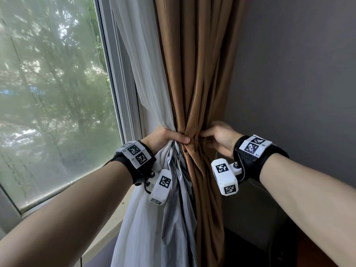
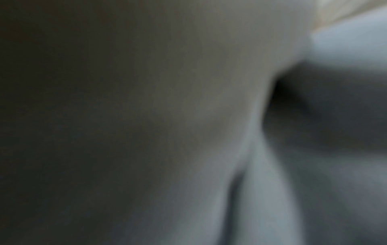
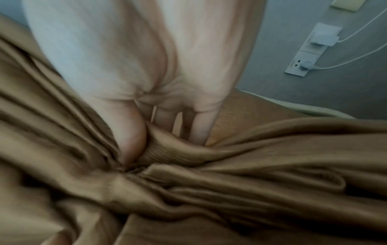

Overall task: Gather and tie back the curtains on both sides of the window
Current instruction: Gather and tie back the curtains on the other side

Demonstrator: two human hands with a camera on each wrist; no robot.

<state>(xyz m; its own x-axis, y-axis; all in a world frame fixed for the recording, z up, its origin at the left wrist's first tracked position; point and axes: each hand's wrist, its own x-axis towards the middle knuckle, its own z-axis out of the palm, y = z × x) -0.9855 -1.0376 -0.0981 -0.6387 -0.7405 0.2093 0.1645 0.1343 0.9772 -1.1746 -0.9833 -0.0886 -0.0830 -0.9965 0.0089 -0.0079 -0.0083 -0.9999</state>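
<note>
A brown ribbed curtain (image 1: 198,74) and a white sheer curtain (image 1: 142,60) hang bunched together at the right side of the window (image 1: 54,93). My left hand (image 1: 167,138) grips the gathered bundle from the left, thumb laid across the brown folds. My right hand (image 1: 217,136) grips the brown folds from the right, fingers reaching behind the cloth. In the right wrist view the thumb presses into the brown curtain (image 3: 209,182) while the fingers (image 3: 201,129) go behind it. The left wrist view is filled with blurred grey-white fabric (image 2: 261,182). No tie-back shows.
A grey wall (image 1: 298,74) stands right of the curtains. A pale windowsill (image 1: 113,226) runs below the glass. In the right wrist view, wall sockets (image 3: 303,61) with a white charger (image 3: 323,39) and cables sit on the wall above a brown wooden surface (image 3: 247,109).
</note>
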